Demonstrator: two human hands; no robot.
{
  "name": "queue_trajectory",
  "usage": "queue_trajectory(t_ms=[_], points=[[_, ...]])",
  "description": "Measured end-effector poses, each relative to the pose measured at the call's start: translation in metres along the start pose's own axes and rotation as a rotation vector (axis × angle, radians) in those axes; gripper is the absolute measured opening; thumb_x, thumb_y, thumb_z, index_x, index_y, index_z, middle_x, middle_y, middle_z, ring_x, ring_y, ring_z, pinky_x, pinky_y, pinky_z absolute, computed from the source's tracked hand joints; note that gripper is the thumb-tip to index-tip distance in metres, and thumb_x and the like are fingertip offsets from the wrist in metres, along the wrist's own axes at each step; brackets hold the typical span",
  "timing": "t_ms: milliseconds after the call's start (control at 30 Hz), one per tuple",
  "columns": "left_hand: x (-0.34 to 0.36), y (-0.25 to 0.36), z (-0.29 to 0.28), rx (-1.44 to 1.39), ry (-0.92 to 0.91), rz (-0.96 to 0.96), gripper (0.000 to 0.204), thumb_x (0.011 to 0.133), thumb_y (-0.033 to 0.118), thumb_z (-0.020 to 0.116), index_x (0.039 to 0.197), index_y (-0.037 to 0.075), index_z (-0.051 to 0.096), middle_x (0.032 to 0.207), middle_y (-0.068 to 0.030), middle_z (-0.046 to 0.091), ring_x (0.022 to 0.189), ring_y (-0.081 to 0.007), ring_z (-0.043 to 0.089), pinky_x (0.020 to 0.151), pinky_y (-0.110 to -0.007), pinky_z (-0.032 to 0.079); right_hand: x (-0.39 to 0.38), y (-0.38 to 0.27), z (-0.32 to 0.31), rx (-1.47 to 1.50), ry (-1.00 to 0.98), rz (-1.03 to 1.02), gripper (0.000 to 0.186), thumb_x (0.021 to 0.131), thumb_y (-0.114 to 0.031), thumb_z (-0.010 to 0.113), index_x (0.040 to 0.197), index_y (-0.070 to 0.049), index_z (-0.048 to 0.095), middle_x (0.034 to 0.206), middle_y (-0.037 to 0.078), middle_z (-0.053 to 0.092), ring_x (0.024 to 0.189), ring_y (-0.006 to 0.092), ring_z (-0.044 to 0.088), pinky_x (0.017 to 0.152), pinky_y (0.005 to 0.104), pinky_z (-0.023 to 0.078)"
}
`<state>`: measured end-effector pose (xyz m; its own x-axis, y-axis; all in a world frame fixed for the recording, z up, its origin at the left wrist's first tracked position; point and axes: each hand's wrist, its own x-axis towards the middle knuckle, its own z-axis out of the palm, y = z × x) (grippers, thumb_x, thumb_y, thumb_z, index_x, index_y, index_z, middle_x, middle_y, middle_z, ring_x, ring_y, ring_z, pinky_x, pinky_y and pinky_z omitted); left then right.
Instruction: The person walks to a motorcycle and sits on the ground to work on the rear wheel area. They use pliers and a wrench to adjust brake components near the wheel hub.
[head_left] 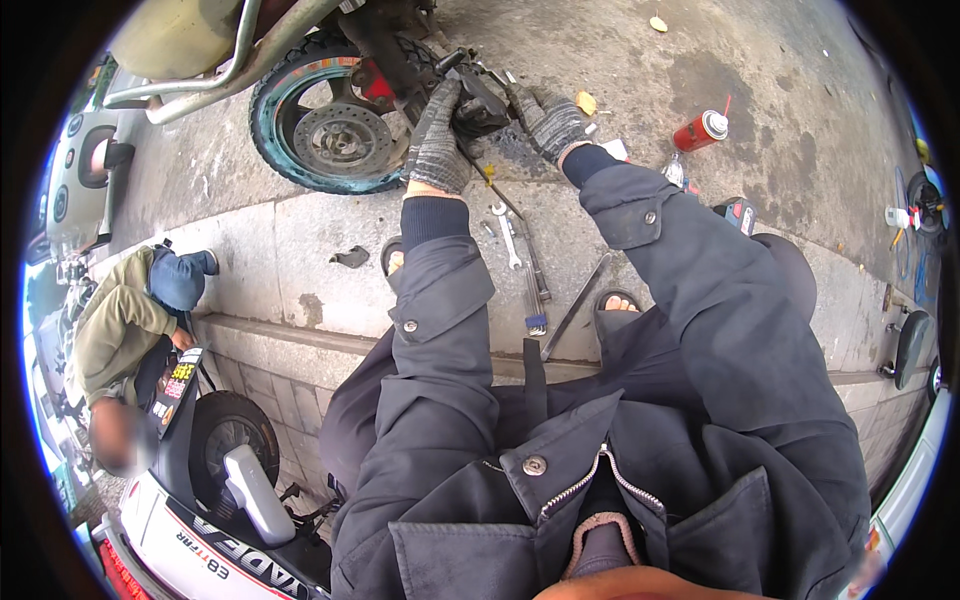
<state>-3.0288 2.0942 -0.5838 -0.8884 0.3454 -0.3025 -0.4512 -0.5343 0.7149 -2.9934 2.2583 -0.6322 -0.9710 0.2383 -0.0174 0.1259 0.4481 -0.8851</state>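
Both my hands wear grey knitted gloves. My left hand (pixel 436 142) is closed around the left side of a dark, greasy mechanical part (pixel 482 105), close to the vehicle's frame. On that part's right side, the fingers of my right hand (pixel 546 122) are bent and pressed against it; the fingertips are partly hidden. A thin dark rod or cable (pixel 492 183) runs down from below the part toward the tools. Just left of my left hand is a wheel (pixel 262 120) with a blue-stained tyre and a brake disc (pixel 342 142).
Between my sandalled feet lie a wrench (pixel 508 236), a blue-ended brush (pixel 535 322) and a flat metal bar (pixel 577 305). A red spray can (pixel 697 132) and a battery-like block (pixel 737 214) are at right. At left, another person (pixel 125 310) bends beside a white scooter (pixel 165 530).
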Motion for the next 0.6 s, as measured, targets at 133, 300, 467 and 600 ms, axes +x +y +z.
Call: queue_trajectory(t_ms=[133,300,467,600], points=[[-0.007,0.011,0.003,0.211,0.217,-0.016,0.019,0.087,0.031,0.07,0.098,0.016,0.064,0.072,0.0019,0.07,0.058,-0.0146,0.068,0.041,-0.024,0.044,0.002,0.004,0.01,0.391,-0.284,0.363,0.047,0.093,-0.047,0.048,0.11,-0.007,0.067,0.089,0.023,0.067,0.082,0.0428,0.063,0.073,0.0511,0.049],[-0.01,0.006,0.007,0.15,0.147,0.051,0.023,0.086,0.031,0.071,0.101,0.015,0.063,0.081,-0.0005,0.07,0.065,-0.0128,0.068,0.042,-0.022,0.044,0.003,0.02,0.022,-0.111,0.141,-0.076,0.047,0.095,-0.045,0.045,0.115,-0.008,0.065,0.098,0.027,0.064,0.09,0.044,0.062,0.079,0.0492,0.049],[-0.017,0.006,-0.004,-0.021,0.028,-0.008,0.031,0.09,0.038,0.063,0.107,0.012,0.063,0.097,-0.0011,0.07,0.081,-0.0122,0.068,0.045,-0.023,0.04,-0.004,0.019,0.03,-0.059,0.199,-0.102,0.05,0.095,-0.049,0.046,0.112,-0.005,0.065,0.092,0.027,0.065,0.086,0.0407,0.063,0.077,0.0475,0.05],[-0.02,0.011,-0.014,-0.006,-0.225,0.023,0.036,0.093,0.038,0.059,0.117,0.011,0.061,0.099,-0.0022,0.071,0.088,-0.0149,0.068,0.044,-0.023,0.037,0.008,0.047,0.015,0.442,-0.135,0.456,0.053,0.096,-0.054,0.044,0.089,-0.005,0.063,0.071,0.016,0.059,0.069,0.0245,0.061,0.067,0.042,0.05]])
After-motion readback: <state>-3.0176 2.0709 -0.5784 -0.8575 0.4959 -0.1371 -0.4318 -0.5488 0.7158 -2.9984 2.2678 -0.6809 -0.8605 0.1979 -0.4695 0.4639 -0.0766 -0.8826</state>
